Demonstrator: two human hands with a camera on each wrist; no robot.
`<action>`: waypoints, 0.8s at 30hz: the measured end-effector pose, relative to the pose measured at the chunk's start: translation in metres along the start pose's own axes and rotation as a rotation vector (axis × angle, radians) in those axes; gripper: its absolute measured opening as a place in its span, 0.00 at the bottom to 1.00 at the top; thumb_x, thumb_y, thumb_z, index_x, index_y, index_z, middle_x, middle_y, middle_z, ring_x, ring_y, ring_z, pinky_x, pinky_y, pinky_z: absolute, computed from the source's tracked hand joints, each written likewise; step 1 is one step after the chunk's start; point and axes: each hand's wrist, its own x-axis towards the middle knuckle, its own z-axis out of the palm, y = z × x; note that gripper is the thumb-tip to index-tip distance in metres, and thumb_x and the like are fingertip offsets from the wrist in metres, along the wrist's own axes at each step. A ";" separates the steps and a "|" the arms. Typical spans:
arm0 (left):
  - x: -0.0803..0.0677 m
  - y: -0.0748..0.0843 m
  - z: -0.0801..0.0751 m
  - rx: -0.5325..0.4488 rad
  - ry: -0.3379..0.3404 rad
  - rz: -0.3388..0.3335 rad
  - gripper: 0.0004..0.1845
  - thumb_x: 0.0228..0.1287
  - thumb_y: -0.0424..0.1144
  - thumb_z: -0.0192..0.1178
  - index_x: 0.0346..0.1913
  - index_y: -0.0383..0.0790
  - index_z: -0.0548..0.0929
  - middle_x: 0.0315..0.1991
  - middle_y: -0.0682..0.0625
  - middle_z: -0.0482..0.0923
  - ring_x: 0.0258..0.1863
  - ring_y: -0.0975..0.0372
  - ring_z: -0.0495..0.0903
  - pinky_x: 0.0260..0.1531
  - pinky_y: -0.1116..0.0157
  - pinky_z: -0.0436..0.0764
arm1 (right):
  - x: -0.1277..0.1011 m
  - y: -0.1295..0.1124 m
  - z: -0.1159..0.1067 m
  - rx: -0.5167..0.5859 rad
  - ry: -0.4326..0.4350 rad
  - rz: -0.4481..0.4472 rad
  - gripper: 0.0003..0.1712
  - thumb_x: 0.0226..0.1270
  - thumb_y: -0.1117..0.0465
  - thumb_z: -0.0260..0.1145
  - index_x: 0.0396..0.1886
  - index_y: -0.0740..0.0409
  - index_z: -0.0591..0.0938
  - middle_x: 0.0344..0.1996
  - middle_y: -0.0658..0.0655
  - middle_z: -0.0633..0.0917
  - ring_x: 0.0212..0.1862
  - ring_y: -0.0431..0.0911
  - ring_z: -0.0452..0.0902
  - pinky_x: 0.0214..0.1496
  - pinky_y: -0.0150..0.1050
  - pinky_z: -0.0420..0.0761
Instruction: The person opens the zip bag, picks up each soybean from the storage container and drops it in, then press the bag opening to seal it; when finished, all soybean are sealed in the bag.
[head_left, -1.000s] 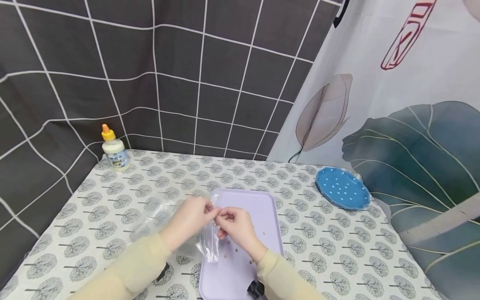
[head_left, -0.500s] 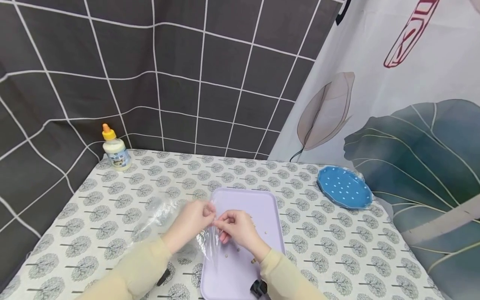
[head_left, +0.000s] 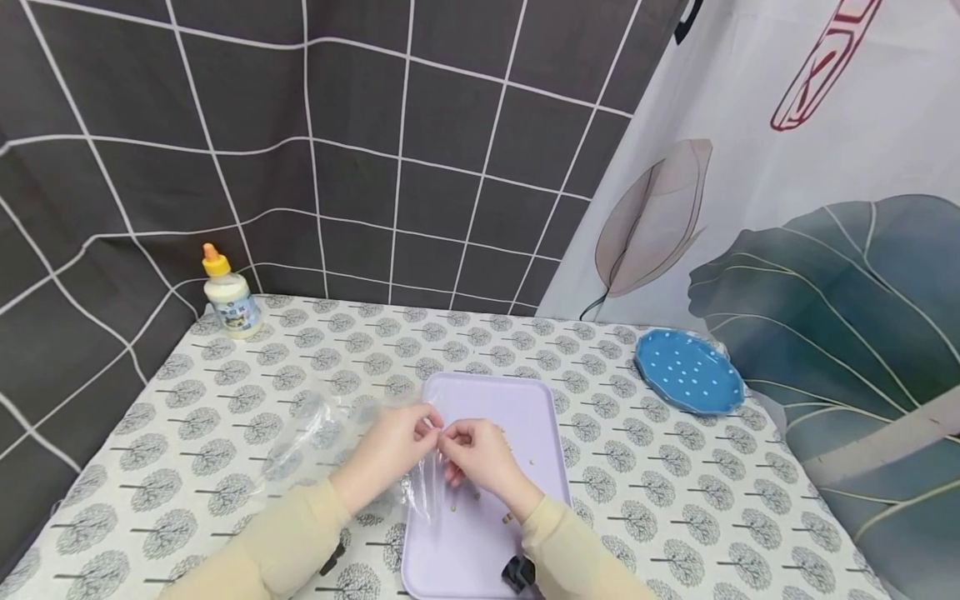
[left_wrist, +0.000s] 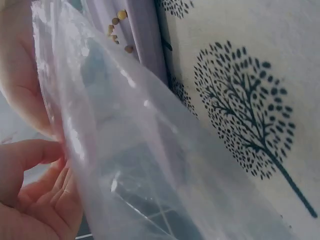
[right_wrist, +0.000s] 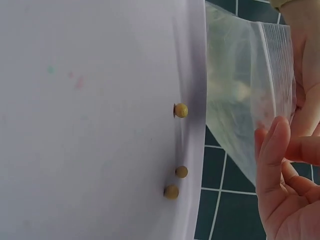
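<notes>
A clear zip-seal plastic bag (right_wrist: pixel 240 90) hangs from both hands, with its ribbed zip strip showing in the right wrist view. My left hand (head_left: pixel 393 442) pinches the bag's edge between thumb and fingers. Right beside it, my right hand (head_left: pixel 483 454) pinches the same edge, the fingertips of both hands nearly meeting. Below lies a lilac tray (head_left: pixel 480 392), partly covered by the hands and bag. Several small round tan beans (right_wrist: pixel 181 110) are scattered on the tray. Whether anything is inside the bag I cannot tell.
At the back left stands a glue bottle (head_left: pixel 232 304) with a yellow cap and orange tip. A blue dotted plate (head_left: pixel 690 375) lies at the back right. Tree-print cloth (head_left: pixel 300 367) covers the table, and a dark grid-patterned curtain (head_left: pixel 352 183) hangs behind.
Both hands stay at the bag's edge while their fingertips shift slightly along it. The hanging part of the bag swings a little. Beans and tray look unchanged.
</notes>
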 end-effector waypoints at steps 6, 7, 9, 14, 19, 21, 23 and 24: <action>-0.001 0.000 0.001 0.025 -0.042 0.028 0.07 0.51 0.33 0.58 0.35 0.43 0.80 0.24 0.53 0.80 0.22 0.70 0.75 0.19 0.80 0.73 | 0.000 0.004 0.000 -0.046 -0.003 -0.007 0.09 0.59 0.66 0.57 0.28 0.70 0.78 0.15 0.67 0.80 0.13 0.45 0.74 0.21 0.48 0.80; -0.002 0.000 0.001 0.037 -0.044 0.039 0.08 0.51 0.33 0.58 0.36 0.42 0.80 0.23 0.54 0.79 0.20 0.70 0.74 0.18 0.80 0.73 | 0.002 0.007 0.000 -0.049 -0.003 -0.006 0.09 0.59 0.66 0.57 0.27 0.70 0.78 0.15 0.67 0.80 0.12 0.44 0.74 0.21 0.48 0.80; -0.002 0.002 0.002 0.061 -0.049 0.058 0.09 0.50 0.33 0.57 0.36 0.43 0.80 0.21 0.57 0.77 0.18 0.72 0.70 0.17 0.79 0.72 | 0.006 0.016 0.002 -0.060 -0.003 -0.011 0.08 0.58 0.66 0.57 0.26 0.68 0.78 0.15 0.64 0.80 0.11 0.41 0.73 0.19 0.45 0.80; -0.003 0.006 0.002 0.125 -0.034 0.106 0.07 0.48 0.32 0.57 0.33 0.44 0.79 0.17 0.61 0.71 0.16 0.73 0.66 0.15 0.79 0.70 | 0.013 0.034 0.003 -0.145 0.010 -0.056 0.06 0.56 0.66 0.57 0.22 0.62 0.78 0.13 0.57 0.80 0.10 0.37 0.71 0.13 0.36 0.77; -0.005 0.005 -0.001 0.203 -0.014 0.090 0.04 0.50 0.33 0.56 0.29 0.46 0.78 0.23 0.58 0.74 0.18 0.72 0.66 0.19 0.79 0.70 | 0.013 0.036 -0.007 -0.277 0.111 -0.101 0.05 0.51 0.67 0.55 0.19 0.58 0.77 0.12 0.55 0.79 0.08 0.35 0.69 0.10 0.29 0.72; -0.006 0.006 -0.003 0.241 -0.007 0.088 0.06 0.52 0.34 0.55 0.32 0.45 0.80 0.29 0.56 0.77 0.22 0.71 0.70 0.24 0.77 0.74 | 0.014 0.036 -0.011 -0.278 0.134 -0.095 0.05 0.50 0.67 0.55 0.19 0.58 0.76 0.12 0.56 0.79 0.08 0.35 0.68 0.09 0.28 0.72; -0.008 0.006 -0.004 0.287 -0.001 0.097 0.08 0.54 0.36 0.53 0.36 0.45 0.81 0.35 0.53 0.79 0.28 0.68 0.74 0.32 0.74 0.77 | 0.013 0.036 -0.014 -0.268 0.131 -0.091 0.06 0.50 0.67 0.55 0.18 0.58 0.76 0.12 0.56 0.79 0.08 0.35 0.68 0.10 0.29 0.72; -0.008 0.007 -0.004 0.315 0.001 0.108 0.09 0.55 0.37 0.53 0.37 0.45 0.81 0.36 0.53 0.79 0.31 0.67 0.76 0.35 0.72 0.78 | 0.014 0.036 -0.015 -0.265 0.124 -0.093 0.06 0.50 0.67 0.55 0.18 0.58 0.76 0.12 0.57 0.79 0.08 0.35 0.68 0.10 0.29 0.72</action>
